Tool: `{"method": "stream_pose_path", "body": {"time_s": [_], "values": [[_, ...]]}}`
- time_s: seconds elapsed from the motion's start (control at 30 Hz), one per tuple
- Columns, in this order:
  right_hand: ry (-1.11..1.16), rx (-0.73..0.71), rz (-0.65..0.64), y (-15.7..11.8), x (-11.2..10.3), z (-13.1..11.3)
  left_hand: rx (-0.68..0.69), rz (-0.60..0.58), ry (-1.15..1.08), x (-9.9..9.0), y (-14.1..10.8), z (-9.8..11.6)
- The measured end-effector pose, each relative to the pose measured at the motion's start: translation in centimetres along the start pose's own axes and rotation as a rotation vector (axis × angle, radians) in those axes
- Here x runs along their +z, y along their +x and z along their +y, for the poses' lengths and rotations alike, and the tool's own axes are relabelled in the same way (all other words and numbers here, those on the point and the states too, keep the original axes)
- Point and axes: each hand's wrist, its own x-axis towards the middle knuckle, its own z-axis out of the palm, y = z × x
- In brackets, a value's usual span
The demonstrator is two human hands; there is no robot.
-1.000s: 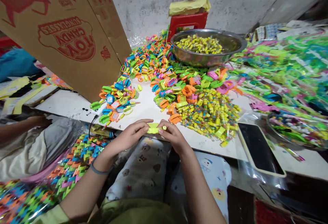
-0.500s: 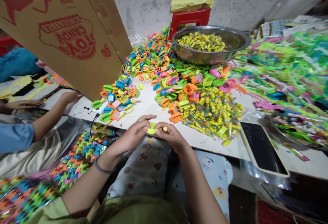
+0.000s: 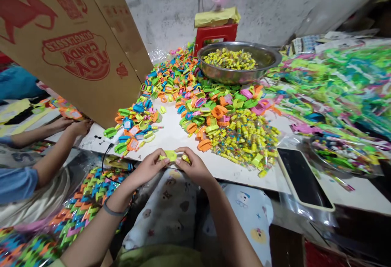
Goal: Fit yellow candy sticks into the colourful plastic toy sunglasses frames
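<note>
My left hand (image 3: 152, 165) pinches the left end of a small yellow-green plastic piece (image 3: 170, 155) at the table's front edge. My right hand (image 3: 194, 166) is closed at the right end of the same piece, with a small yellow tube (image 3: 186, 159) held between its fingers. Beyond my hands, to the right, lies a heap of yellow candy tubes (image 3: 244, 136). A small group of colourful plastic pieces (image 3: 132, 130) is to the left. Further back spreads a bigger pile of colourful pieces (image 3: 174, 75).
A big cardboard box (image 3: 91, 27) stands at the left. Behind the pile are a metal bowl (image 3: 238, 75) and a red stool (image 3: 200, 37). A phone (image 3: 305, 179) lies at the right edge. Another person's hand (image 3: 79, 128) is at far left.
The view has shifted, so the table sits a little lower and further left. My hands have tilted the yellow-green piece, showing more of its face. The other person's hands have come closer together.
</note>
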Motion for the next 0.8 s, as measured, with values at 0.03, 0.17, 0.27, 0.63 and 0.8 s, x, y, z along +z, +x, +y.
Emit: {"method": "stream_pose_path", "body": {"time_s": [0.03,0.17,0.27,0.63,0.8], "values": [[-0.03,0.002,0.041,-0.1,-0.4,-0.1,0.003,0.065,-0.01,-0.6,0.1,-0.2],[-0.357,0.074,0.279,-0.7,-3.8,-0.3,0.089,0.361,-0.054,-5.0,1.4,-0.5],[-0.773,0.209,0.464,-1.2,-6.6,-0.6,0.183,0.574,0.014,-9.8,3.4,-1.0],[-1.078,0.372,0.49,-0.7,-7.2,0.1,0.193,0.76,0.306,-15.8,9.2,-2.6],[-1.1,0.328,0.505,-0.6,-7.3,0.5,0.112,0.795,0.411,-16.5,9.9,-2.8]]}}
